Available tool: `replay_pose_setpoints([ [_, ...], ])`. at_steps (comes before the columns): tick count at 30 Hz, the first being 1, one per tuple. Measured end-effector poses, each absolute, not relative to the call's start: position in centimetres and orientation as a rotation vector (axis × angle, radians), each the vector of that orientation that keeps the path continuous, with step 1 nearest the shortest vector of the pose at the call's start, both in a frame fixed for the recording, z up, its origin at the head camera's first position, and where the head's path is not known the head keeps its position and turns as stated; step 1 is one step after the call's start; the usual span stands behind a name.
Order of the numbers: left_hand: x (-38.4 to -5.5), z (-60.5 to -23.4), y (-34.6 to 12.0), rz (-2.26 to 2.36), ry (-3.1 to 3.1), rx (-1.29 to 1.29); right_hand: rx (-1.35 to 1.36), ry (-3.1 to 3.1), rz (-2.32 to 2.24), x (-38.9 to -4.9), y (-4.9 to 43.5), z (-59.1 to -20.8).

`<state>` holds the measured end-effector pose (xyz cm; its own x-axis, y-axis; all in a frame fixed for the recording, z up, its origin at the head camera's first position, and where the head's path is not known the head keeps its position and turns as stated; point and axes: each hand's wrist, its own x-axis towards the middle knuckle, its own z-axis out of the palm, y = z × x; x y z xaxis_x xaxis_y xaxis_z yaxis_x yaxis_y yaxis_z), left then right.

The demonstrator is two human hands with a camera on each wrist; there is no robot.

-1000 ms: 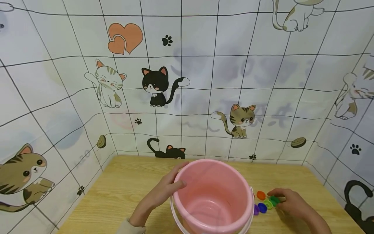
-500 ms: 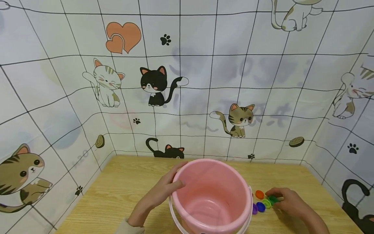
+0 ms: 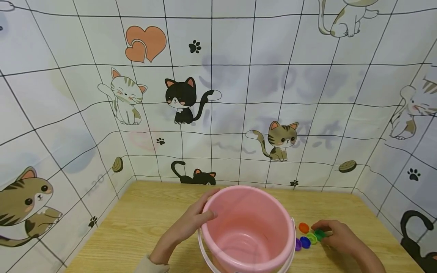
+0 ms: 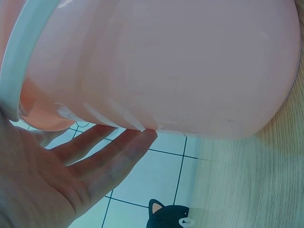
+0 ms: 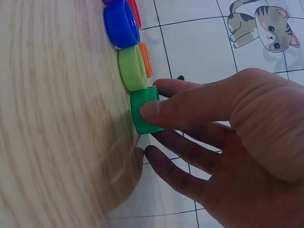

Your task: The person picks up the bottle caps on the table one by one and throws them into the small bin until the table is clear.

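"Both hands busy?"

"Yes. The left hand (image 3: 191, 223) grips the pink bucket (image 3: 254, 212) at its rim, thumb over the edge and fingers spread along the outer wall. The right hand (image 3: 338, 236) pinches the green cap (image 5: 139, 100), thumb on the near side, fingers behind."

"Where do those things sit?"

"The bucket stands on the table (image 3: 153, 212), mouth up towards the head camera, its white handle (image 3: 205, 253) hanging down around the outside. The green cap is on the table to the right of the bucket, at the end of a row, touching the yellow-green cap (image 5: 132, 69). Next along come the blue cap (image 5: 120, 23) and the purple cap (image 3: 298, 244), nearest the bucket."

"Anything else over there?"

"The orange cap (image 3: 304, 228) lies just behind the row, and part of the red cap (image 5: 136, 11) shows beside the blue one."

"What's changed over the last second?"

"Next to nothing. The head view shifts slightly, but the bucket stays put, the left hand keeps its hold, and the right is still at the green cap, with the row in the same order."
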<state>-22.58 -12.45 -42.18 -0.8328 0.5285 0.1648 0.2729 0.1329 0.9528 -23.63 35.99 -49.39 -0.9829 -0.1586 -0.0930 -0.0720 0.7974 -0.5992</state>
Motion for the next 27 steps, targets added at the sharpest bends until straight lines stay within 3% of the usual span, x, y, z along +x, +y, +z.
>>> replay_pose_setpoints([
  [27, -22.48, -42.04, -12.38, 1.767, 2.203, 0.776, -0.206, 2.890, -0.874, -23.41, 36.32, -48.92],
])
